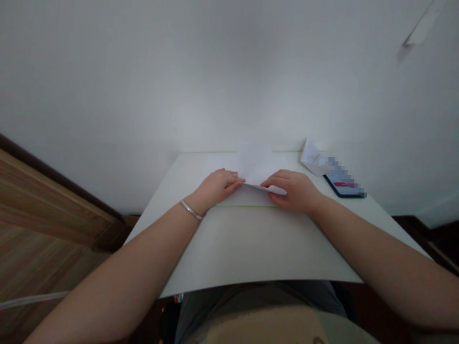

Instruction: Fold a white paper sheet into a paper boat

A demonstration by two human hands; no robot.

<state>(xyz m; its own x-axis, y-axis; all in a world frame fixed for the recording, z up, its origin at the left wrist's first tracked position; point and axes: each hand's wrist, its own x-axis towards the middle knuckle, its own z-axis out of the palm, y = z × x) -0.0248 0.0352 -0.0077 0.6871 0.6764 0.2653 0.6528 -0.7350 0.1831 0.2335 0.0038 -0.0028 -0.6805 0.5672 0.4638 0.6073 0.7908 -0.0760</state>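
Observation:
A white sheet of paper (255, 162) lies between my two hands, its near edge folded up a little. My left hand (222, 185) has its fingertips on the left end of that fold, fingers held together. At the right end, my right hand (292, 191) pinches the raised edge between thumb and fingers. Beneath the sheet are flat white paper (247, 197) and a thin green edge along its near side. A silver bangle (191, 209) circles my left wrist.
All of this rests on a white table (265, 248) against a white wall (222, 76). A folded white paper shape (313, 160) stands at the back right, touching or overlapping a phone (344, 184) with a partly blurred screen. Wooden panelling (46, 205) is at the left.

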